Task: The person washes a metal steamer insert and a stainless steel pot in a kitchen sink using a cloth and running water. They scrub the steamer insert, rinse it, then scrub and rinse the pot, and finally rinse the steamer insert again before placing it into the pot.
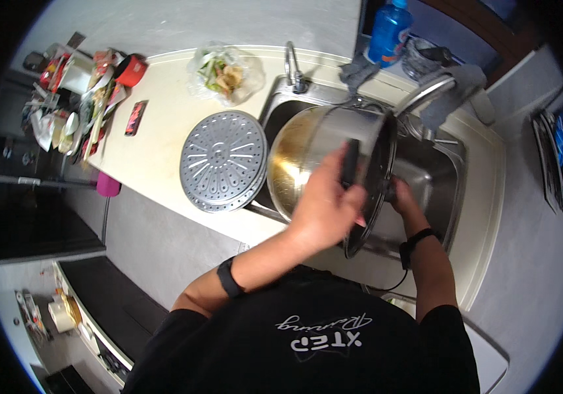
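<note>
A large stainless steel pot [306, 133] is tipped on its side over the double-bowl steel sink [421, 172]. Its rounded, gold-lit base end points left. A dark disc with a metal rim, seemingly the pot's lid [377, 207], stands steeply at the right end. My left hand [328, 197], slightly blurred, grips the black side handle [350, 162]. At the disc's far side my right hand [402, 197] closes around a dark knob or handle, partly hidden by the disc. Left of the pot, perforated metal steamer trays [220, 157] lie stacked on the counter, reaching the sink's edge.
A curved faucet [421, 93] arches over the sink's back right; a slim tap [288, 64] rises at back left. Behind are a blue bottle [389, 34] and grey cloths [360, 71]. A plastic bag of food scraps [224, 74] and cluttered packages [77, 74] occupy the counter.
</note>
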Action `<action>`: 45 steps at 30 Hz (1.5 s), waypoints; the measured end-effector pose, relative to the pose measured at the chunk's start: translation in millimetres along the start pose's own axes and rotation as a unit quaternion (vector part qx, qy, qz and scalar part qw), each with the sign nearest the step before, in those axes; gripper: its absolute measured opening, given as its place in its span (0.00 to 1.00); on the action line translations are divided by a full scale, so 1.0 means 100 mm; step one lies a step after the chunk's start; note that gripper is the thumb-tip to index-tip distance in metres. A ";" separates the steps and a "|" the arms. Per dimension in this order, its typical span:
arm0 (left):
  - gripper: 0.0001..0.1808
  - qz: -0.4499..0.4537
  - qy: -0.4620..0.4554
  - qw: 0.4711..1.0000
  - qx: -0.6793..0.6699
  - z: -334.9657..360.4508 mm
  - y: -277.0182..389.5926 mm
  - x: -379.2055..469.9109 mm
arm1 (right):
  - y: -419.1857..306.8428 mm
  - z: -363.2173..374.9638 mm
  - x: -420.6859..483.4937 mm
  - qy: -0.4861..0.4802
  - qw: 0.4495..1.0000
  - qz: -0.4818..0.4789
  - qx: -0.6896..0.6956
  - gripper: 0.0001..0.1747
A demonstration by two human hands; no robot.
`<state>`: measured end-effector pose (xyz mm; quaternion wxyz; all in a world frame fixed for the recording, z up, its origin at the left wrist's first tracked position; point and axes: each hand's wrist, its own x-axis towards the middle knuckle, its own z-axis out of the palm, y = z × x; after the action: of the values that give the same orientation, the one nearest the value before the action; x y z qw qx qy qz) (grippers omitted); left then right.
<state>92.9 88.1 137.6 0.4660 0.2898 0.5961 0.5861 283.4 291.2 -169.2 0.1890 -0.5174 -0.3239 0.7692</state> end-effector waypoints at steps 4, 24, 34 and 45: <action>0.33 0.140 -0.048 0.963 0.224 0.26 0.01 -0.04 | 0.11 0.20 -0.09 -0.064 0.997 0.040 0.020 0.17; 0.32 0.171 -0.166 0.883 0.405 0.92 -0.04 -0.33 | 0.45 -0.93 -1.19 -0.022 0.997 0.060 0.047 0.17; 0.29 0.199 -0.160 0.894 0.369 0.72 0.12 -0.56 | 0.30 -0.57 -1.12 -0.048 0.997 0.029 0.049 0.18; 0.23 0.267 -0.078 0.908 0.314 -0.26 0.60 -0.81 | 0.11 0.71 -0.76 -0.058 0.995 0.004 0.084 0.18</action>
<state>90.4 13.4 210.1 0.2221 0.6146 0.6112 0.4465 249.0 214.5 -107.3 0.2093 -0.4554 -0.2666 0.8232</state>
